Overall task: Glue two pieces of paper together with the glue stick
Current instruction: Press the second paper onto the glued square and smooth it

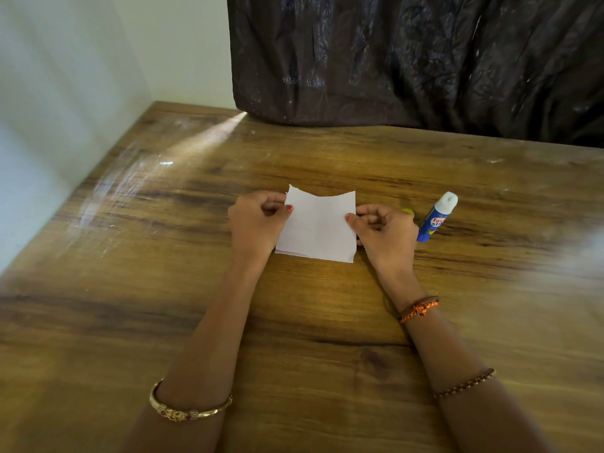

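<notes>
Two white paper pieces [317, 225] lie stacked on the wooden table [163, 289], the lower one showing as a thin edge at the bottom left. My left hand [256, 222] pinches the stack's left edge with thumb and curled fingers. My right hand [384, 232] pinches the right edge the same way. A blue and white glue stick [436, 217] stands uncapped on the table just right of my right hand. A small yellow thing [408, 211], perhaps the cap, peeks out behind my right hand.
A dark crumpled cloth [425, 60] hangs along the table's far edge. A pale wall [65, 93] borders the table on the left. Bare wood stretches in front of and beside the papers.
</notes>
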